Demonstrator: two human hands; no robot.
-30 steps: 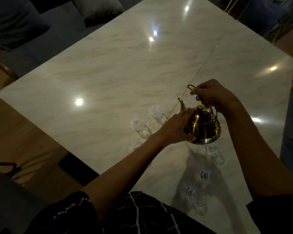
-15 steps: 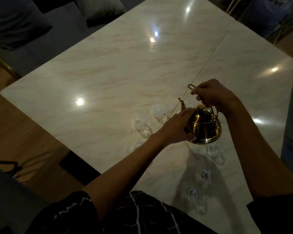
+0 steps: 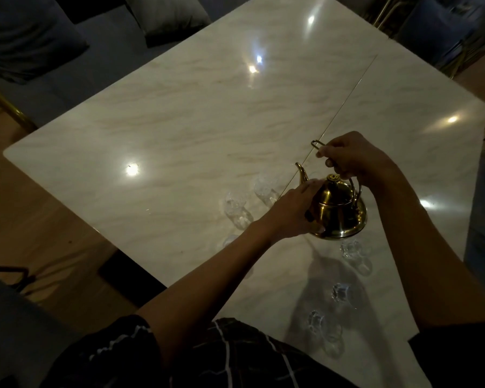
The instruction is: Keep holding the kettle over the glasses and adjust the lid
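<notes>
Brass-coloured and shiny, the teapot (image 3: pixel 338 211) is held just above the table (image 3: pixel 179 130), with both hands on it. The right hand (image 3: pixel 356 161) is curled round the wire handle (image 3: pixel 318 144) that arches over the lid (image 3: pixel 333 177), its fingers closed tight on the wire above the pot. The left hand (image 3: pixel 291 212) lies against the pot's near-left flank, fingers spread and bent along the belly with the thumb low near the base, steadying it rather than carrying it.

The relation that matters is the line of the spout (image 3: pixel 301 173): it juts from the pot's far-left side, just past the left hand's fingertips, and points up and away from the person. The pot's long axis, spout to back, therefore runs toward the two small clear glasses (image 3: pixel 237 208) that stand beyond and to the left of the pot, the closer one (image 3: pixel 265 189) just off the spout's tip. Three more glasses (image 3: pixel 353 252) sit on the near side of the pot, behind its back and toward the person. A further glass (image 3: pixel 230 240) shows dimly beside the left wrist. The pot looks close to upright, tipped only slightly, if at all, toward the spout.
</notes>
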